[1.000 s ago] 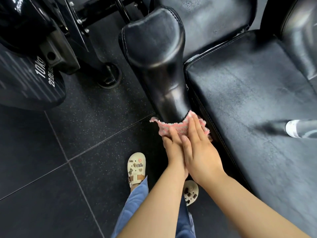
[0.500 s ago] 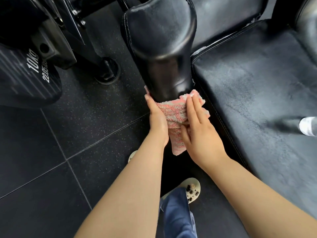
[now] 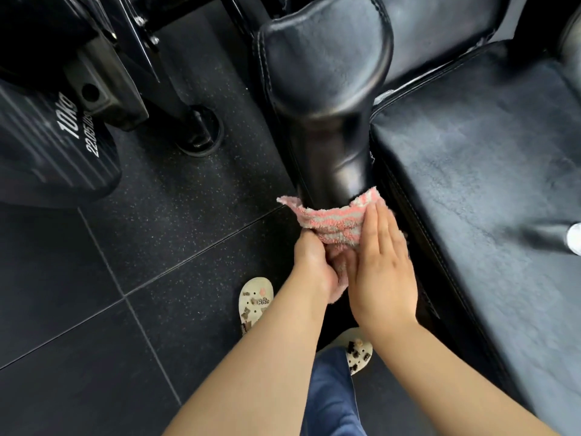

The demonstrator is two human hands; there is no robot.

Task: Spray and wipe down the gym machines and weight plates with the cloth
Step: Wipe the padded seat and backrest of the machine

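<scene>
A person bends over a black padded gym machine, both hands working a pink-and-grey striped cloth (image 3: pixel 333 219) wrapped around the narrow lower end of a glossy black upright pad (image 3: pixel 327 99). The left hand (image 3: pixel 314 265) grips the bunched lower part of the cloth, fingers curled into it; the right hand (image 3: pixel 382 269) lies flat with fingers straight and close together, pressing the cloth against the pad's right side. Just right of the pad sits the machine's wide black seat cushion (image 3: pixel 490 171), with a white bottle end (image 3: pixel 575 239) at the frame's right edge. At left, a black weight plate (image 3: pixel 53 143) marked 10kg rests near a machine foot (image 3: pixel 199 133) on dark speckled floor tiles (image 3: pixel 94 309). 2 cream sandals (image 3: pixel 254 302) and a blue trouser leg (image 3: pixel 331 394) show below.
</scene>
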